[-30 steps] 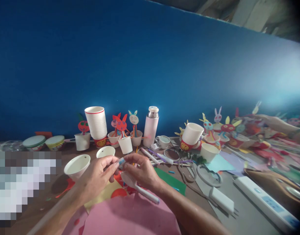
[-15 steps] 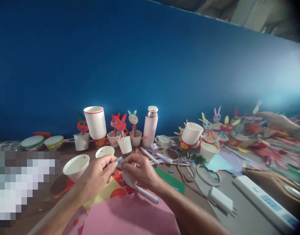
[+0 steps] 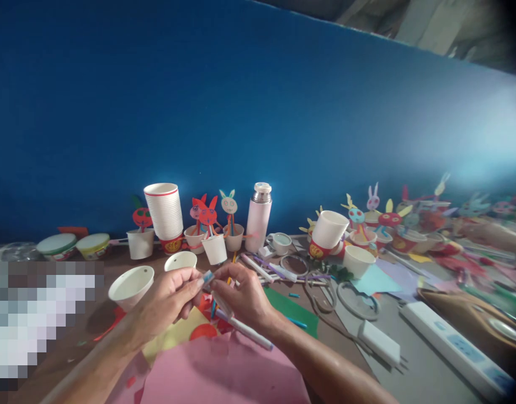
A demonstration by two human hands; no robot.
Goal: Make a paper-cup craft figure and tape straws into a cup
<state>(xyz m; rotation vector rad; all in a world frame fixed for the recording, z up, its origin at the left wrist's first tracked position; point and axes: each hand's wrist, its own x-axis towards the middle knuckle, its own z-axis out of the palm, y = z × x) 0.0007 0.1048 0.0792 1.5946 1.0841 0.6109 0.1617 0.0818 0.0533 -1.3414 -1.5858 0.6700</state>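
Note:
Between the fingertips of both hands is a small pale-blue and white piece (image 3: 208,277), too small to name. My left hand (image 3: 171,294) pinches it from the left with thumb and forefinger. From the right, my right hand (image 3: 243,292) is closed at its other edge, fingers bent in a pinch; a pale, blurred strip shows just below. Under my right wrist lies a white marker pen (image 3: 252,335) across pink paper (image 3: 224,373). Yellow paper (image 3: 171,336) with a red paper circle (image 3: 203,332) sits below the hands.
Paper cups (image 3: 130,286) and a cup stack (image 3: 163,213) stand left. Cups holding paper rabbits (image 3: 213,247) line the wall beside a pink thermos (image 3: 258,224). Right are a power strip (image 3: 455,348), a charger (image 3: 381,345) and another person's blurred arm (image 3: 489,235).
My hands stay almost in place, with slight finger movement around the small piece. At far right, the other person's arm has moved lower.

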